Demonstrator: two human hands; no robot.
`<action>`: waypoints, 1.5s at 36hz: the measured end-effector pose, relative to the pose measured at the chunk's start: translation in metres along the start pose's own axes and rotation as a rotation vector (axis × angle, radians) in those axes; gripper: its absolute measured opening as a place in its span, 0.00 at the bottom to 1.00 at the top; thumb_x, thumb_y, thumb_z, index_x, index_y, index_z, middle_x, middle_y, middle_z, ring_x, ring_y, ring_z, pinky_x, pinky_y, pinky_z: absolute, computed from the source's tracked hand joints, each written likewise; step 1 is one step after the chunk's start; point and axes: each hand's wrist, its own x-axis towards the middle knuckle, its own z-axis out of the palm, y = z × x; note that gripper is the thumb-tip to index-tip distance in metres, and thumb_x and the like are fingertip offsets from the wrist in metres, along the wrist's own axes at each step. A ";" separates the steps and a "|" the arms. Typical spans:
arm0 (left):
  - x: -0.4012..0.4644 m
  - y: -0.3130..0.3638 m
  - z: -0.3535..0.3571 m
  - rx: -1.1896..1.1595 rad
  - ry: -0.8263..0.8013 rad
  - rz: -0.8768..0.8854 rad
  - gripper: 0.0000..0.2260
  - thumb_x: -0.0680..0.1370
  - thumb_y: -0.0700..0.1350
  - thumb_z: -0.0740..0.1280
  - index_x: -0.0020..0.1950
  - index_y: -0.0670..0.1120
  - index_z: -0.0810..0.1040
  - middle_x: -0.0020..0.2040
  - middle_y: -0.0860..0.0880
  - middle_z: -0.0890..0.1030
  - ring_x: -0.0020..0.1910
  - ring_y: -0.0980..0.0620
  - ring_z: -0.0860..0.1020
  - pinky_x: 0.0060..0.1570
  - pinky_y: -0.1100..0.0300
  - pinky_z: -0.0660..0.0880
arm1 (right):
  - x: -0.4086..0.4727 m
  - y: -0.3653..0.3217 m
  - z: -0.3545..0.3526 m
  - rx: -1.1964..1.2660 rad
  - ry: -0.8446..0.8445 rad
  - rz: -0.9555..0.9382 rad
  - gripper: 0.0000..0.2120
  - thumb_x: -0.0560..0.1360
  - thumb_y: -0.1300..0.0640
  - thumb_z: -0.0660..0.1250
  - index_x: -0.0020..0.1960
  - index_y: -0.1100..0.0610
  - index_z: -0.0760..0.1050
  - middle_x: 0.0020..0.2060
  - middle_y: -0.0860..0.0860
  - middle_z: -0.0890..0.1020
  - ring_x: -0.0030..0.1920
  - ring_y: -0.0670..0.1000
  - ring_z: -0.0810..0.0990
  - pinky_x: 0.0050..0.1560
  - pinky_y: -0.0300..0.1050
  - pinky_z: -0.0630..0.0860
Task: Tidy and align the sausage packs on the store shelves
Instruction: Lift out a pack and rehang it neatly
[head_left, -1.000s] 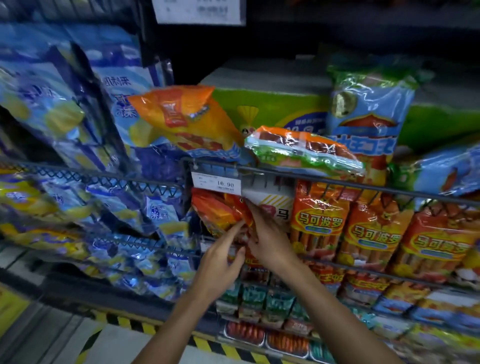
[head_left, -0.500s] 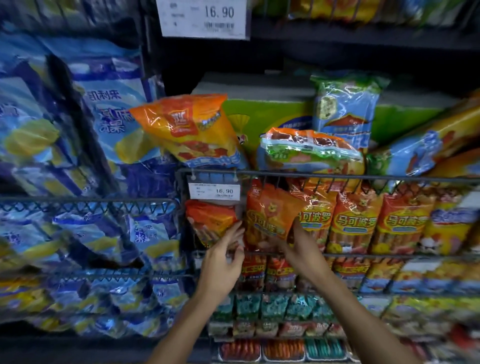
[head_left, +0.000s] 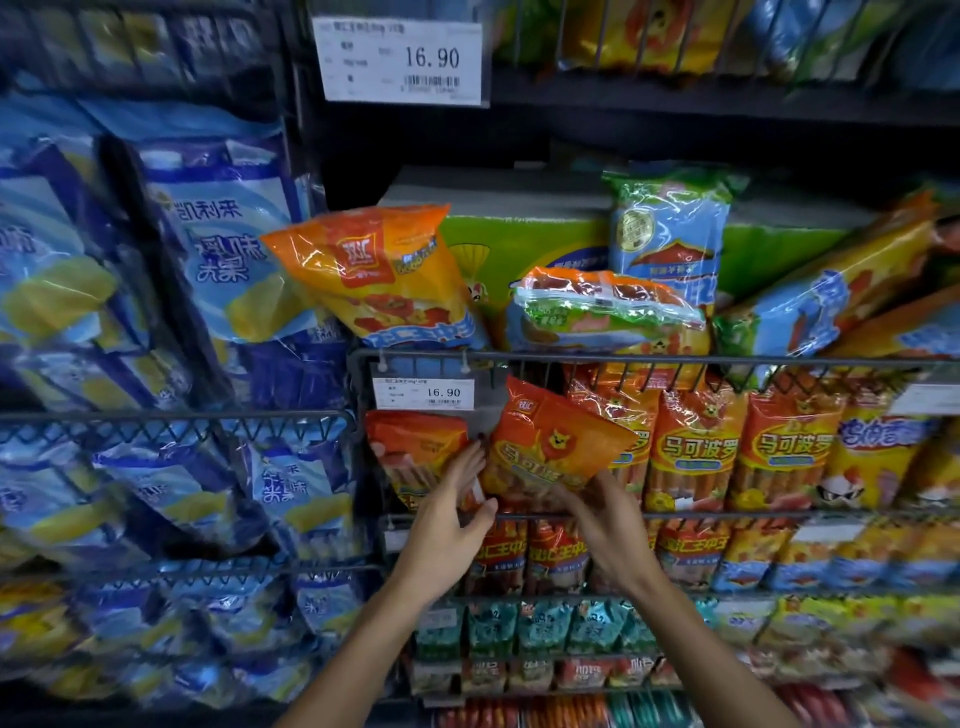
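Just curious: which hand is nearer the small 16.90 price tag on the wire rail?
Left. The left hand sits just below the price tag; the right hand is lower and further right.

Glossy plastic sausage packs (head_left: 558, 447)

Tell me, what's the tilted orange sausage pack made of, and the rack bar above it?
The tilted orange pack looks like thin glossy plastic film: it crinkles and shows bright glints. The rack bar looks like dark-coated metal wire, thin, straight and dull.
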 end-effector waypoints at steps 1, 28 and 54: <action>0.003 0.002 0.001 0.005 -0.001 0.001 0.30 0.83 0.44 0.66 0.81 0.56 0.57 0.74 0.68 0.63 0.75 0.67 0.62 0.71 0.74 0.61 | 0.000 -0.001 -0.001 -0.004 -0.006 -0.006 0.13 0.80 0.61 0.68 0.50 0.44 0.69 0.39 0.26 0.79 0.43 0.29 0.78 0.47 0.25 0.71; 0.040 -0.003 0.005 0.378 0.297 0.096 0.19 0.84 0.56 0.63 0.61 0.43 0.83 0.34 0.49 0.84 0.32 0.54 0.82 0.38 0.48 0.81 | 0.023 0.017 0.017 -0.179 0.288 -0.068 0.13 0.83 0.48 0.63 0.49 0.56 0.80 0.27 0.42 0.74 0.25 0.45 0.73 0.26 0.34 0.64; 0.028 -0.024 0.015 0.370 0.200 0.176 0.26 0.85 0.48 0.62 0.83 0.51 0.58 0.75 0.56 0.70 0.69 0.58 0.74 0.64 0.61 0.74 | 0.004 0.018 0.030 -0.169 0.322 -0.048 0.21 0.84 0.53 0.64 0.76 0.54 0.69 0.64 0.47 0.80 0.65 0.37 0.76 0.66 0.38 0.75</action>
